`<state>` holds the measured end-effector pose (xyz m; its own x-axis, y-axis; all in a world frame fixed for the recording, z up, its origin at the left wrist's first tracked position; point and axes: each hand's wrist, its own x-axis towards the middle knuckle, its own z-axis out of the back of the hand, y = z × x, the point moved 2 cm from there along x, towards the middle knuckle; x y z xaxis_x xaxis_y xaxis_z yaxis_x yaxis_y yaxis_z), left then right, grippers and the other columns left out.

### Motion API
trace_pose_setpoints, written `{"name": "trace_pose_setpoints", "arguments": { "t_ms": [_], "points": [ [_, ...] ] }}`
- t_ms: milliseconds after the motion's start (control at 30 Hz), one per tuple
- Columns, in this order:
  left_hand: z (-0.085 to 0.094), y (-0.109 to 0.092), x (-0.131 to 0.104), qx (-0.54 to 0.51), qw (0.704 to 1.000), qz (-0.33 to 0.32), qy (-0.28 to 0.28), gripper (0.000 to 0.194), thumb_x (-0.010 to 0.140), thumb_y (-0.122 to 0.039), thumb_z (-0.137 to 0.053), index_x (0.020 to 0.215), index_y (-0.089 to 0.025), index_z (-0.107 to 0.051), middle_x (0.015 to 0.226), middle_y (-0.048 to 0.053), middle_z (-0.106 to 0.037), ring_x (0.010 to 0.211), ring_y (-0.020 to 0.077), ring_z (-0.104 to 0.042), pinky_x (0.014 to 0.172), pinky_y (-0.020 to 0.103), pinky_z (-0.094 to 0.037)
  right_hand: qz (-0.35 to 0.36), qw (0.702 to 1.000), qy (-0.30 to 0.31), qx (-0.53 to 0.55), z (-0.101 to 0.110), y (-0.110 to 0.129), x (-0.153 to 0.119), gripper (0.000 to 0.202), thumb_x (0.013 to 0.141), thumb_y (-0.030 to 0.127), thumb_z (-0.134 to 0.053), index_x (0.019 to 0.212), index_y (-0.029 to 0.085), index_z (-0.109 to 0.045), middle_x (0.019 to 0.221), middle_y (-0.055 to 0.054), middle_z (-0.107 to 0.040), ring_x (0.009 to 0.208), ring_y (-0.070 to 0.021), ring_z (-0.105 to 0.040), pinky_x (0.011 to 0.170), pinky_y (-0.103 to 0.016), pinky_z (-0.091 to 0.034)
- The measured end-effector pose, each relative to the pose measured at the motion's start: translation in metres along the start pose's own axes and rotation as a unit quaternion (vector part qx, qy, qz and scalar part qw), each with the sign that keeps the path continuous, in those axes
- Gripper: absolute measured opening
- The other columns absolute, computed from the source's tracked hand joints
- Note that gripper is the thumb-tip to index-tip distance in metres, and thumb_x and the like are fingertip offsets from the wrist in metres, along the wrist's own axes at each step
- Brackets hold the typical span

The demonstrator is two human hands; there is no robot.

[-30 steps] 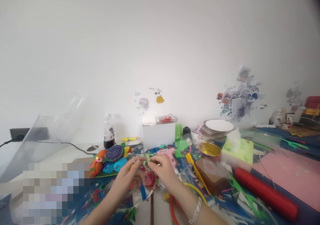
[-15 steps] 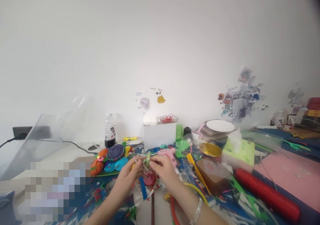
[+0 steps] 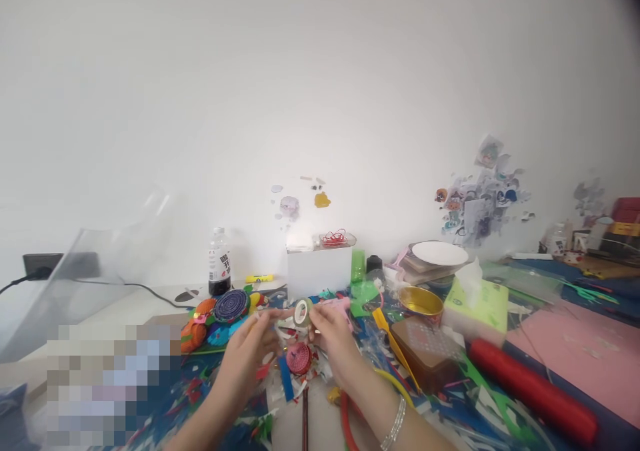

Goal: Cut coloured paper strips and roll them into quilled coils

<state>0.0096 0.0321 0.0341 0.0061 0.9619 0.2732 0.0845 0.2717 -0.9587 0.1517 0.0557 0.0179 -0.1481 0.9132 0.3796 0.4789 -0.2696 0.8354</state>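
Left of the white box (image 3: 319,272), a bottle (image 3: 219,263) bears dark characters too blurred to read. Before the box, the right hand's (image 3: 337,344) fingers pinch a tape roll (image 3: 307,312), now face-on, previously edge-on; the left hand's (image 3: 245,344) fingers sit just beside it, their grip unclear. A glue gun (image 3: 341,303) before the box is partly hidden by the right hand.

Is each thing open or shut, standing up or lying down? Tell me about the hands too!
Tape: held on edge, hole showing
Right hand: pinching the tape
Left hand: fingers beside the tape; touching, can't tell
Bottle: upright, dark at the bottom
Tin: open on top
Tissue pack: open, tissue poking out
Yellow tube: lying down
Red roll: lying down
Scissors: lying down, too blurry for open or shut
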Motion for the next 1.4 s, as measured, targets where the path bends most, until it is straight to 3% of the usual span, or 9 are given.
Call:
{"name": "trace_pose_setpoints", "arguments": {
  "t_ms": [100, 233, 467, 600, 767, 1067, 1167, 1267, 1400],
  "points": [
    [0.013, 0.0, 0.005, 0.137, 0.989, -0.033, -0.053, 0.044, 0.078, -0.054, -0.041, 0.093, -0.017, -0.061, 0.068, 0.002, -0.063, 0.06, 0.0173, -0.058, 0.055, 0.027, -0.046, -0.018, 0.996, -0.013, 0.082, 0.002, -0.003, 0.003, 0.031, 0.068, 0.044, -0.066, 0.067, 0.015, -0.056, 0.054, 0.004, -0.049, 0.045, -0.0072, -0.041, 0.047, -0.02, -0.039],
    [0.025, 0.001, 0.01, 0.382, 0.914, -0.069, -0.113, 0.042, 0.081, -0.05, -0.037, 0.1, -0.022, -0.061, 0.1, 0.005, -0.067, 0.085, 0.0235, -0.062, 0.066, 0.028, -0.048, -0.04, 0.99, -0.017, 0.135, 0.004, -0.005, 0.006, 0.033, 0.068, 0.045, -0.067, 0.066, 0.015, -0.054, 0.053, 0.003, -0.05, 0.042, -0.0073, -0.041, 0.046, -0.021, -0.04],
    [0.019, 0.014, 0.013, 0.6, 0.76, -0.241, -0.061, 0.034, 0.083, -0.033, -0.036, 0.09, -0.016, -0.065, 0.116, 0.012, -0.06, 0.107, 0.027, -0.053, 0.086, 0.039, -0.044, -0.072, 0.987, -0.01, 0.142, 0.002, -0.003, 0.004, 0.034, 0.069, 0.047, -0.065, 0.064, 0.015, -0.053, 0.05, 0.003, -0.051, 0.039, -0.0067, -0.04, 0.045, -0.021, -0.04],
    [0.017, 0.019, 0.013, 0.628, 0.72, -0.295, -0.021, 0.031, 0.085, -0.024, -0.035, 0.083, -0.016, -0.065, 0.102, 0.012, -0.065, 0.104, 0.0263, -0.052, 0.086, 0.04, -0.043, -0.081, 0.987, -0.012, 0.135, 0.002, -0.004, 0.004, 0.035, 0.068, 0.047, -0.066, 0.065, 0.015, -0.053, 0.049, 0.003, -0.05, 0.038, -0.0064, -0.039, 0.043, -0.021, -0.039],
    [0.014, 0.019, 0.013, 0.607, 0.746, -0.274, 0.003, 0.029, 0.084, -0.024, -0.037, 0.079, -0.017, -0.064, 0.091, 0.009, -0.067, 0.095, 0.0268, -0.055, 0.081, 0.043, -0.043, -0.082, 0.988, -0.008, 0.131, 0.003, -0.01, 0.004, 0.034, 0.068, 0.047, -0.065, 0.067, 0.015, -0.053, 0.049, 0.004, -0.05, 0.039, -0.0063, -0.039, 0.044, -0.02, -0.039],
    [-0.002, 0.011, 0.001, 0.403, 0.893, -0.2, 0.001, 0.032, 0.084, -0.032, -0.036, 0.107, -0.022, -0.056, 0.117, 0.008, -0.058, 0.114, 0.0245, -0.048, 0.093, 0.04, -0.04, -0.127, 0.981, 0.015, 0.148, -0.001, -0.009, -0.001, 0.034, 0.073, 0.048, -0.061, 0.068, 0.015, -0.054, 0.051, 0.004, -0.051, 0.039, -0.006, -0.039, 0.047, -0.02, -0.039],
    [-0.004, 0.009, -0.003, 0.378, 0.91, -0.172, -0.002, 0.034, 0.083, -0.032, -0.038, 0.112, -0.023, -0.054, 0.118, 0.007, -0.058, 0.112, 0.0239, -0.049, 0.093, 0.038, -0.041, -0.147, 0.976, 0.042, 0.155, -0.007, -0.009, -0.004, 0.034, 0.073, 0.049, -0.06, 0.069, 0.015, -0.054, 0.05, 0.004, -0.049, 0.039, -0.0064, -0.037, 0.048, -0.022, -0.04],
    [-0.007, 0.007, -0.006, 0.375, 0.912, -0.158, 0.043, 0.031, 0.083, -0.031, -0.037, 0.107, -0.025, -0.056, 0.109, 0.006, -0.063, 0.102, 0.0214, -0.057, 0.085, 0.031, -0.045, -0.163, 0.976, 0.056, 0.13, -0.011, -0.012, -0.007, 0.037, 0.074, 0.052, -0.058, 0.068, 0.016, -0.053, 0.049, 0.004, -0.049, 0.039, -0.0073, -0.038, 0.047, -0.022, -0.039],
    [-0.012, 0.004, -0.011, 0.392, 0.904, -0.159, 0.061, 0.024, 0.082, -0.031, -0.037, 0.093, -0.024, -0.058, 0.092, 0.005, -0.067, 0.087, 0.0213, -0.06, 0.075, 0.029, -0.047, -0.089, 0.994, -0.017, -0.057, -0.003, -0.013, -0.004, 0.041, 0.075, 0.057, -0.051, 0.064, 0.018, -0.054, 0.046, 0.003, -0.047, 0.041, -0.011, -0.041, 0.043, -0.022, -0.033]
  ]
}}
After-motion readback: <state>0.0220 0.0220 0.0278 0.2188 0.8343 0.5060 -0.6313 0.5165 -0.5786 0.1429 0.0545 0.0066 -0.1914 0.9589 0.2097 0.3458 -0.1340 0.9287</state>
